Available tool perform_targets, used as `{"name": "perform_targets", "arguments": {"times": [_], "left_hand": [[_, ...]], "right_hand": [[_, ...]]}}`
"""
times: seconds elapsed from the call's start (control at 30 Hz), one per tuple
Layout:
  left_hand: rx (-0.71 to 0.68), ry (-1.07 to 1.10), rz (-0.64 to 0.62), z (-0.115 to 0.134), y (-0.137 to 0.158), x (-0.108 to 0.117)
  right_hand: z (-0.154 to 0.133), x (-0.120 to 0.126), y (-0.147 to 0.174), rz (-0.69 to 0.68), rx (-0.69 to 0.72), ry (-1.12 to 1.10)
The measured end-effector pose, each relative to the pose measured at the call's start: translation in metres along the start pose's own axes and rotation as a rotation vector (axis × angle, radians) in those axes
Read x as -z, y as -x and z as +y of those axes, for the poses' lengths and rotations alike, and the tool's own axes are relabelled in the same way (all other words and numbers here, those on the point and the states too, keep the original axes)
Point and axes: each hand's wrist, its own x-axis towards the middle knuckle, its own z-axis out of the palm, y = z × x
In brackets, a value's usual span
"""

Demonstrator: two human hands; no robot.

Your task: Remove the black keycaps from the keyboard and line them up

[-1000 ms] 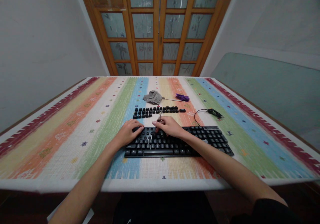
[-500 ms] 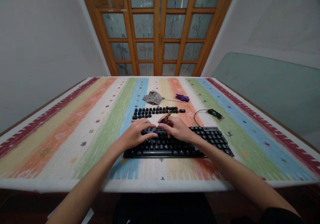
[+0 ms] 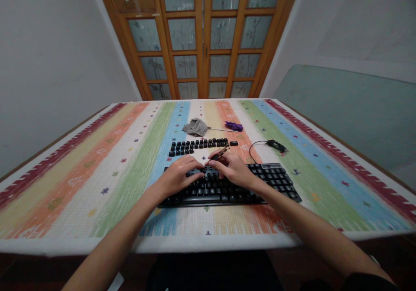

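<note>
A black keyboard (image 3: 208, 198) lies near the table's front edge, with bare sockets showing in its upper rows between the hands. My left hand (image 3: 178, 176) rests on its upper left part, thumb and forefinger apart, with nothing seen between them. My right hand (image 3: 234, 167) is closed around a slim dark-and-tan tool (image 3: 221, 152), whose upper end looks forked. The tool's lower tip is at the sockets, close to the left fingertips; the fingers partly hide it. Behind the hands, loose black keycaps (image 3: 198, 144) stand in rows, with one wider keycap (image 3: 233, 143) at their right end.
A grey cloth (image 3: 195, 127) and a purple cloth (image 3: 233, 126) lie farther back, a thin metal rod (image 3: 222, 130) between them. The keyboard's bundled cable (image 3: 276, 145) is at the right. A striped tablecloth (image 3: 130, 174) covers the table; wooden glazed doors (image 3: 203, 44) stand beyond.
The view has shifted slightly. My right hand has tilted the tool a little, its forked end showing more. My left hand stays on the keyboard.
</note>
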Motion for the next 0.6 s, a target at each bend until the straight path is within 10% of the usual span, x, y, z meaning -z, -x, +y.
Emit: {"name": "perform_targets", "arguments": {"times": [0.6], "left_hand": [[0.327, 0.372, 0.068, 0.0011, -0.0067, -0.0045]], "right_hand": [[0.0072, -0.0003, 0.0096, -0.001, 0.416, 0.32]]}}
